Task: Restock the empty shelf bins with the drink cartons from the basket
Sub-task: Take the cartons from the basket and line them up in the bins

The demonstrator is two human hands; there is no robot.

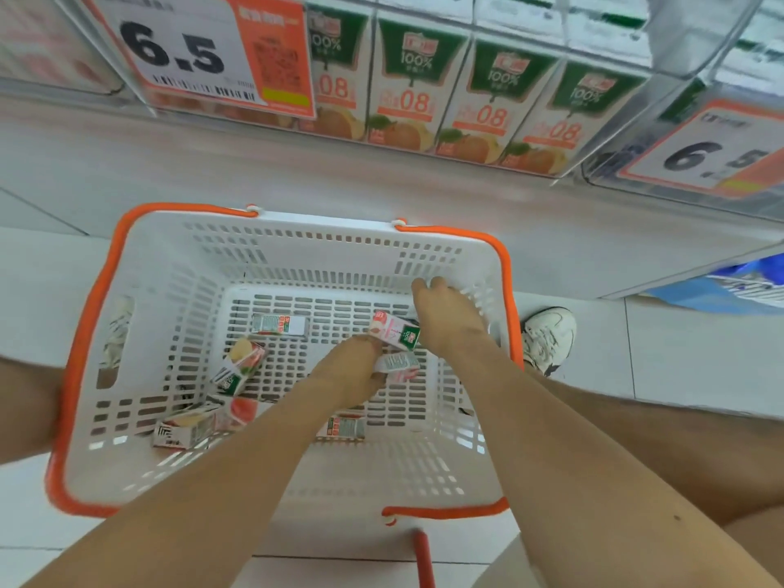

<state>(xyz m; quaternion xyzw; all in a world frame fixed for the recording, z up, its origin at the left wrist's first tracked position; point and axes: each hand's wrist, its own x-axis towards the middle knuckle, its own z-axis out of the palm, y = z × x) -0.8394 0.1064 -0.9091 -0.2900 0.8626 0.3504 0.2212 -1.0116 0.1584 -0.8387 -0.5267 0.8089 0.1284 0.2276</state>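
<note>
We log a price sign (186, 53) reading 6.5 upper left, a second price sign (704, 159) at right, a white sneaker (547, 337) on pale floor tiles (679, 354), and a blue bag (738, 286) near it.

Pale tiled floor (679, 354); pale shelf board (254, 171); orange-white price tag (199, 53); blue bag (729, 286) at right.

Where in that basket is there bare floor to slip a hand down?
Bare: the basket floor along its far wall. Crowded: the near-left cartons, and the right side, where left hand and right hand reach.
</note>
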